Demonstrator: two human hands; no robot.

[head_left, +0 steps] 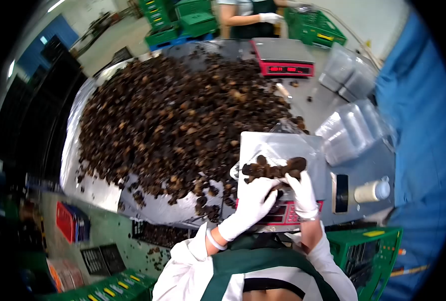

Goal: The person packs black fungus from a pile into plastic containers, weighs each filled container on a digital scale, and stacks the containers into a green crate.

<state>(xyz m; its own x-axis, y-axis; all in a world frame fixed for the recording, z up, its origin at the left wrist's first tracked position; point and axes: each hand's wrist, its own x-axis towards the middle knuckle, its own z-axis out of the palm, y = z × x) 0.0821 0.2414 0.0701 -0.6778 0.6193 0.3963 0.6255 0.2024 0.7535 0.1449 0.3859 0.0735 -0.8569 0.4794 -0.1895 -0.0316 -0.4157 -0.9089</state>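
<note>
Dark brown mushroom-like pieces [268, 169] lie in a clear plastic tray on the metal plate of a red scale [283, 143]. My left hand [255, 198], in a white glove, is at the near left edge of these pieces, its fingers bent and pressed together. My right hand [301, 194], also gloved, has its fingertips closed at the right end of the pieces. What exactly lies between the fingers of each hand is too small to make out. A large heap of similar brown pieces [167, 115] spreads over the table to the left.
A second red scale [284, 55] stands at the back, near a person in white gloves [270, 18]. Clear plastic containers [350, 128] are stacked at right, with a phone [340, 193] and a white bottle [372, 191] nearer. Green crates [363, 251] stand below.
</note>
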